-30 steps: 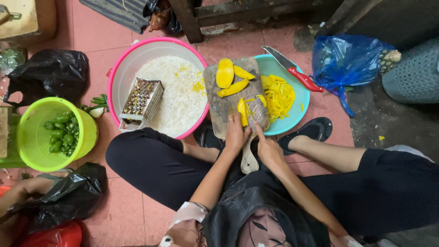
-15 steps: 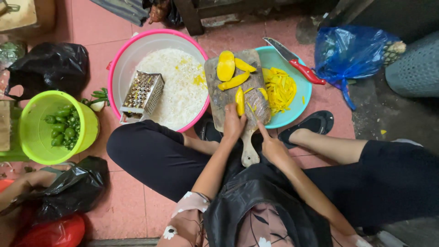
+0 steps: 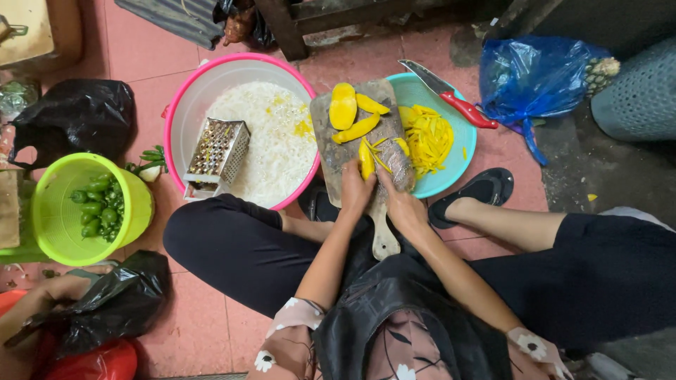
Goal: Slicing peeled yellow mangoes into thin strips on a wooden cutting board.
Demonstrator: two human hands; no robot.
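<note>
A wooden cutting board (image 3: 325, 144) lies across my lap and the basin rims, with several yellow fruit slices (image 3: 343, 105) at its far end. My left hand (image 3: 355, 188) presses a yellow fruit slice (image 3: 366, 158) onto the board. My right hand (image 3: 403, 205) is shut on a knife whose grey blade (image 3: 396, 165) lies just right of that slice. Thin yellow strips (image 3: 429, 137) are piled in a teal bowl (image 3: 417, 82) under the board's right side.
A red-handled knife (image 3: 458, 102) rests on the teal bowl. A pink basin (image 3: 179, 116) holds white shreds and a metal grater (image 3: 218, 155). A green bucket (image 3: 53, 214) of green chillies, black bags (image 3: 74, 119) and a blue bag (image 3: 535, 77) stand around. Another person's hand (image 3: 42, 295) is at bottom left.
Both hands stay at the slice on the board with small cutting shifts. The view has drifted slightly.
</note>
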